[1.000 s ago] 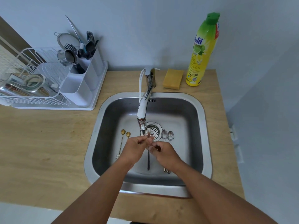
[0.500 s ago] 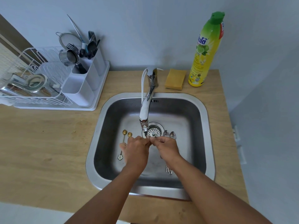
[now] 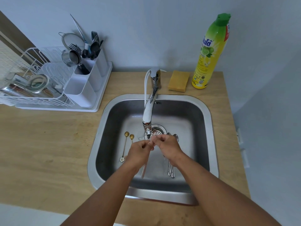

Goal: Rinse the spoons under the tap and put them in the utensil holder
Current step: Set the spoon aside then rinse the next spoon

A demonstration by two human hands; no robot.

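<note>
Both hands meet under the tap [image 3: 147,118] over the steel sink [image 3: 210,128]. My left hand [image 3: 140,151] and my right hand [image 3: 167,147] grip one silver spoon [image 3: 154,133]; its bowl pokes up by the spout and its blurred handle hangs below my left hand. Water runs over it. Two gold spoons [image 3: 125,144] lie on the sink floor to the left. Two silver spoons [image 3: 171,168] lie to the right, partly hidden by my right hand. The white utensil holder [image 3: 84,88] stands in the dish rack at back left, with dark utensils in its far compartments.
A white dish rack [image 3: 40,101] with metal pots sits on the wooden counter [image 3: 48,152] at left. A yellow sponge [image 3: 178,81] and a tall yellow-green detergent bottle [image 3: 210,53] stand behind the sink. The counter ends close on the right.
Both hands shifted slightly up toward the spout, rubbing the spoon; its handle now hangs blurred below my left hand. The view moved a little. The spoons on the sink floor stayed put.
</note>
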